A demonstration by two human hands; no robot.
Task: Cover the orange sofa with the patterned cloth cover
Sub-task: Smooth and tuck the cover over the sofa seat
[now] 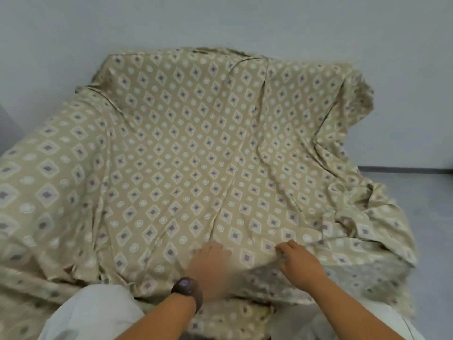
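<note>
Pale wall [73, 33] behind; patterned cover [183, 148] spreads ahead of left hand [210, 263], flat, and right hand [297, 262], grip pinching it.

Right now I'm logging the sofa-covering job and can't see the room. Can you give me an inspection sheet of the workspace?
Surface: sofa fully hidden; no orange shows.
Job's things: patterned cloth cover drapes back, arms and seat; folds bunched at the right side.
Clutter: nothing seen.
Hands: left hand lies on the cover at the seat front, blurred; right hand beside it, fingers curled on the cloth, grip unclear. Wristwatch on the left wrist.
Cables: nothing seen.
Surroundings: pale wall behind, grey floor at right.
</note>
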